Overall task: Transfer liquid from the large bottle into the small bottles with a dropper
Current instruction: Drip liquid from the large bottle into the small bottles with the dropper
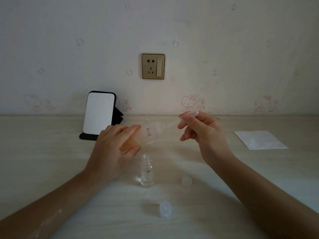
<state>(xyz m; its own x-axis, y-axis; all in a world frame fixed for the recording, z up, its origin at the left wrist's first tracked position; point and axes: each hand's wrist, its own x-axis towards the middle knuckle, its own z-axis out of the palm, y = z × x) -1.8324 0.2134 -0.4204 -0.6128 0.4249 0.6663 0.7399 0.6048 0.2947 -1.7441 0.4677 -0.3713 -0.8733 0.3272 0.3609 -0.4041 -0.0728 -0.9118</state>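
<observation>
— Since it's so dim, how much can you actually make out? I lose the dropper [172,124] halfway.

— Same. Its stem slants down to the mouth of the large bottle [150,133], and I can't see the tip past the frosted neck. The bulb end is mostly buried in the right hand [205,135]. That grip is a pinch, thumb and forefinger closed on the bulb, the other fingers loosely curled.

— And the left hand [112,149]?

— Wrapped round the large bottle's lower half. It holds the bottle above the counter [51,161], tipped over with the neck pointing right. The fingers cover a good part of the body.

— Counts?

— 1 large bottle, 1 dropper, and 1 small bottle [147,171] I'm sure of. There are 2 loose clear caps, 1 cap [186,181] right of the small bottle and a nearer cap [165,209]. A small roundish clear thing [147,120] sits behind the large bottle, but I can't tell what it is.

— Contents?

— Orange liquid pooled at the base end of the large bottle, under the fingers. The small bottle stands upright and uncapped just below the left hand. It's clear, and I can't tell if anything's in it.

— Anything else?

— 1 white tissue [260,140] far right, 1 phone [98,114] on a black stand [86,136], and 1 wall socket [153,66]. Both forearms are cut off at the bottom edge.
</observation>
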